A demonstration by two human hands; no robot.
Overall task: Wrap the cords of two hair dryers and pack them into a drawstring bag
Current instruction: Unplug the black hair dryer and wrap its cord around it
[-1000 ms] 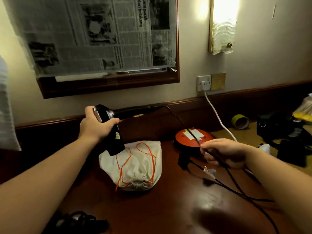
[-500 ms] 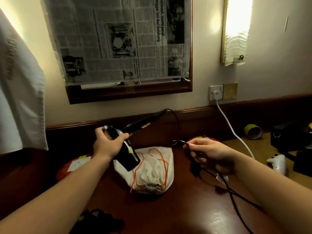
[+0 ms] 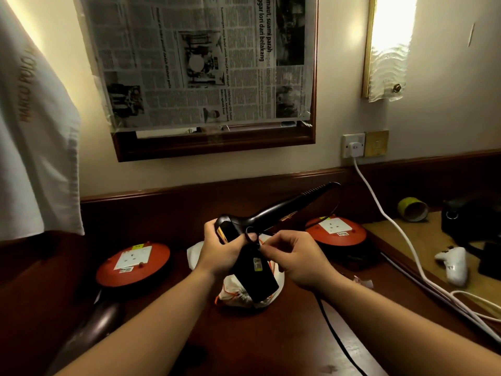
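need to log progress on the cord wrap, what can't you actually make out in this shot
Head view only:
- Drawstring bag: mostly hidden behind the hair dryer and both hands; contents unknown.
- Second dryer: a dark object at lower left is too dim to identify.
- Cord: runs off the bottom edge; plug unseen, wrap count unclear.
- Right hand: fingertips pinch something at the dryer, too small and dark to tell.
- Left hand: covers the dryer's body.

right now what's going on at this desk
A person is winding a hair dryer's cord. The left hand grips the black hair dryer above the white drawstring bag, and the right hand pinches the black cord against it. The bag is cinched shut on the desk.
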